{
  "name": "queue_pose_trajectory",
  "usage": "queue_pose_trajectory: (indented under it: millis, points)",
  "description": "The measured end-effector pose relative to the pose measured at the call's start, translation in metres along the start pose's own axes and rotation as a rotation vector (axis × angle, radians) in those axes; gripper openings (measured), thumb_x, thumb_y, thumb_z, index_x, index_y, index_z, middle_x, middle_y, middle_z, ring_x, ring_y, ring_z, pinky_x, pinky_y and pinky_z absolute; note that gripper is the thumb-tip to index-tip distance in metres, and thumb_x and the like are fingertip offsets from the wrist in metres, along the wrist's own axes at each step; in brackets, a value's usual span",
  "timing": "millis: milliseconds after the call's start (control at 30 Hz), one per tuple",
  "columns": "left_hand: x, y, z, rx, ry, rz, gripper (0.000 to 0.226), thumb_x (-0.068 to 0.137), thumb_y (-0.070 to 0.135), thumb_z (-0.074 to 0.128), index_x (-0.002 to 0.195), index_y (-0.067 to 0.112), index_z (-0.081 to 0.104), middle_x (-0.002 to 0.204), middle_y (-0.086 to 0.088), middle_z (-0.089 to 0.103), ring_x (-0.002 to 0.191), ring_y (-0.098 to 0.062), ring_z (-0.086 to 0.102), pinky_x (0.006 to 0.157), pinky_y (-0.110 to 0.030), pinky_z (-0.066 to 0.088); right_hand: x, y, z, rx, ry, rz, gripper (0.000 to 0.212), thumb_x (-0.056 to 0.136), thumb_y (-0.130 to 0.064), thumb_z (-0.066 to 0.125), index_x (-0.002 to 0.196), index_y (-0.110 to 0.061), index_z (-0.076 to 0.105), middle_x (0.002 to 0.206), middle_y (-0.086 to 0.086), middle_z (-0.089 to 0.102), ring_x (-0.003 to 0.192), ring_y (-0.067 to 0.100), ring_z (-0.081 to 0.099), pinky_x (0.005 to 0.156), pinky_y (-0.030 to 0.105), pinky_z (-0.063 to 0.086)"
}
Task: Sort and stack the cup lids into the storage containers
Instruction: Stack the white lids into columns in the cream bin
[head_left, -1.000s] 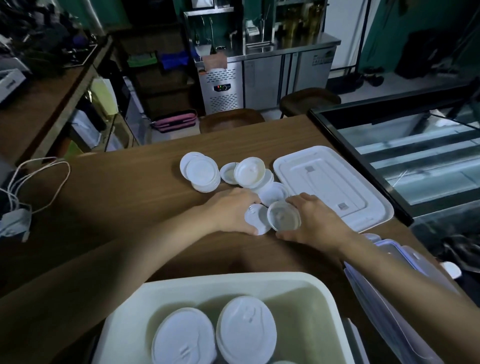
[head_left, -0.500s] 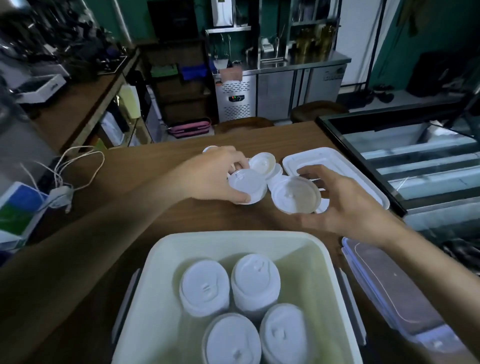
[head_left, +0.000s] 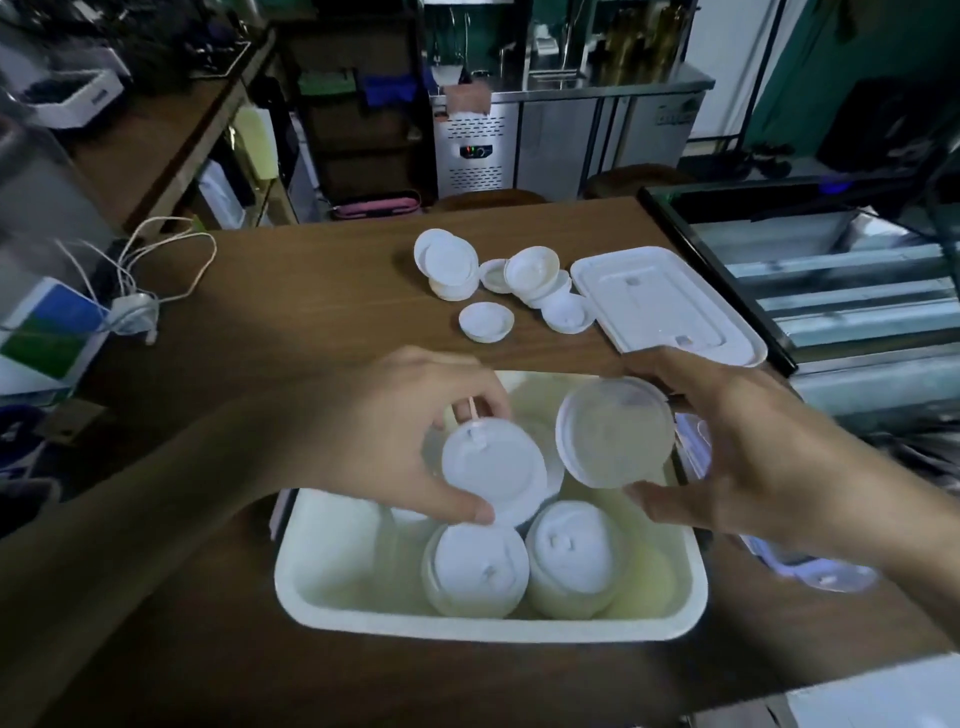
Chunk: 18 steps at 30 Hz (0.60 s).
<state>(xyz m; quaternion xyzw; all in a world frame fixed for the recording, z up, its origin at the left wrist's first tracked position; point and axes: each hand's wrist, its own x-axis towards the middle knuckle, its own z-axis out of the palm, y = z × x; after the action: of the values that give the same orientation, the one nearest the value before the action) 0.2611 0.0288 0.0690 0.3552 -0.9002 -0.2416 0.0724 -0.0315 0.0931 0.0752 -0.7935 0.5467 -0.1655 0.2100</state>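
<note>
**Two lids in hand over the tub, two stacks showing inside**

Head view. Both hands hover over a white storage tub (head_left: 488, 629) that sits at 6 o'clock on the wooden table (head_left: 311, 322).

The left hand (head_left: 395, 436) pinches one white cup lid (head_left: 493, 467), thumb curled under its near edge and fingers over the far edge. This lid's top faces up toward the camera, and its small sip tab sits at about 11 o'clock on the rim. The right hand (head_left: 753, 452) grips one translucent lid (head_left: 615, 434) between the thumb below and the fingers above. That lid is tilted, with its hollow side toward the camera. Both lids are round, so neither has a long axis.

Inside the tub, two lid stacks stand plainly along the near wall, one at 7 o'clock (head_left: 475, 569) and one at 5 o'clock (head_left: 569, 564). Both have their tops up. More white shapes lie behind them, but the hands hide them and they cannot be counted.

At 12 o'clock beyond the tub lies a cluster of loose lids (head_left: 532, 270). It holds at least seven, and they overlap too much for an exact count. One further lid (head_left: 485, 322) lies apart at the cluster's 7 o'clock side.

One flat rectangular container cover (head_left: 665, 306) lies at 1 o'clock, with its long axis running from 11 to 5. One clear container (head_left: 810, 571) shows at 3 o'clock, partly under the right forearm. A white cable (head_left: 171, 260) coils at 10 o'clock.
</note>
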Motion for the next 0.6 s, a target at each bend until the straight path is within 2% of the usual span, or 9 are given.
queue_pose_trajectory:
  millis: [33, 100, 167, 233, 300, 367, 433, 533, 600]
  points:
    - [-0.001, 0.003, 0.006, 0.006, -0.047, 0.009, 0.059, 0.065, 0.064, 0.088, 0.113, 0.041, 0.065, 0.110, 0.026, 0.063, 0.109, 0.002, 0.059, 0.085, -0.019, 0.050, -0.003, -0.002, 0.000, -0.051, -0.013, -0.015, 0.079, 0.064, -0.045, 0.089, 0.131, -0.052, 0.047, 0.117, -0.028, 0.060, 0.101, 0.002, 0.063, 0.082, 0.033, 0.056]
    - [-0.004, 0.006, 0.016, 0.027, -0.129, 0.025, 0.057, 0.066, 0.067, 0.086, 0.112, 0.044, 0.062, 0.110, 0.028, 0.061, 0.110, 0.004, 0.056, 0.089, -0.023, 0.050, -0.007, -0.008, 0.002, -0.138, -0.088, -0.020, 0.088, 0.066, -0.046, 0.090, 0.140, -0.054, 0.043, 0.127, -0.032, 0.047, 0.111, -0.009, 0.050, 0.085, 0.013, 0.047]
    - [-0.007, 0.008, 0.022, 0.054, -0.192, 0.032, 0.057, 0.067, 0.069, 0.084, 0.112, 0.045, 0.060, 0.110, 0.029, 0.059, 0.109, 0.005, 0.054, 0.089, -0.025, 0.051, -0.009, -0.016, 0.005, -0.252, -0.203, 0.025, 0.093, 0.072, -0.053, 0.086, 0.147, -0.057, 0.032, 0.130, -0.035, 0.032, 0.111, -0.013, 0.036, 0.084, 0.002, 0.038]
    - [-0.009, 0.009, 0.028, 0.102, -0.241, 0.050, 0.056, 0.070, 0.069, 0.082, 0.113, 0.045, 0.057, 0.112, 0.028, 0.058, 0.109, 0.003, 0.053, 0.089, -0.027, 0.051, -0.009, -0.022, 0.010, -0.312, -0.270, 0.047, 0.096, 0.074, -0.056, 0.082, 0.153, -0.055, 0.026, 0.126, -0.036, 0.024, 0.113, -0.013, 0.031, 0.088, 0.004, 0.038]
    - [-0.011, 0.006, 0.033, 0.146, -0.266, 0.074, 0.054, 0.072, 0.069, 0.080, 0.114, 0.045, 0.056, 0.113, 0.027, 0.057, 0.109, 0.000, 0.053, 0.090, -0.030, 0.052, -0.008, -0.027, 0.018, -0.344, -0.333, 0.070, 0.101, 0.074, -0.053, 0.082, 0.156, -0.050, 0.023, 0.128, -0.030, 0.021, 0.123, -0.001, 0.041, 0.097, 0.015, 0.044]
    - [-0.013, 0.002, 0.037, 0.165, -0.267, 0.088, 0.051, 0.074, 0.066, 0.079, 0.114, 0.044, 0.055, 0.113, 0.025, 0.056, 0.108, -0.001, 0.053, 0.091, -0.031, 0.051, -0.005, -0.032, 0.025, -0.406, -0.391, 0.096, 0.104, 0.074, -0.051, 0.082, 0.157, -0.047, 0.019, 0.134, -0.022, 0.022, 0.124, 0.011, 0.049, 0.096, 0.028, 0.051]
    - [-0.015, -0.001, 0.040, 0.169, -0.262, 0.100, 0.048, 0.075, 0.064, 0.079, 0.113, 0.045, 0.056, 0.113, 0.025, 0.053, 0.108, 0.000, 0.051, 0.092, -0.030, 0.049, 0.000, -0.036, 0.030, -0.436, -0.413, 0.119, 0.104, 0.074, -0.051, 0.083, 0.155, -0.045, 0.018, 0.136, -0.019, 0.028, 0.121, 0.017, 0.053, 0.091, 0.034, 0.055]
    - [-0.017, -0.006, 0.044, 0.147, -0.261, 0.110, 0.046, 0.078, 0.064, 0.077, 0.114, 0.046, 0.056, 0.113, 0.027, 0.052, 0.110, 0.001, 0.049, 0.092, -0.029, 0.048, 0.005, -0.036, 0.036, -0.416, -0.411, 0.144, 0.093, 0.071, -0.054, 0.086, 0.142, -0.044, 0.027, 0.129, -0.021, 0.040, 0.114, 0.016, 0.056, 0.088, 0.033, 0.053]
    - [-0.017, -0.009, 0.045, 0.132, -0.266, 0.106, 0.045, 0.078, 0.063, 0.077, 0.115, 0.046, 0.057, 0.114, 0.027, 0.053, 0.110, 0.001, 0.050, 0.092, -0.029, 0.048, 0.006, -0.034, 0.041, -0.400, -0.425, 0.173, 0.082, 0.069, -0.057, 0.087, 0.131, -0.044, 0.035, 0.117, -0.024, 0.041, 0.111, 0.014, 0.056, 0.080, 0.025, 0.049]
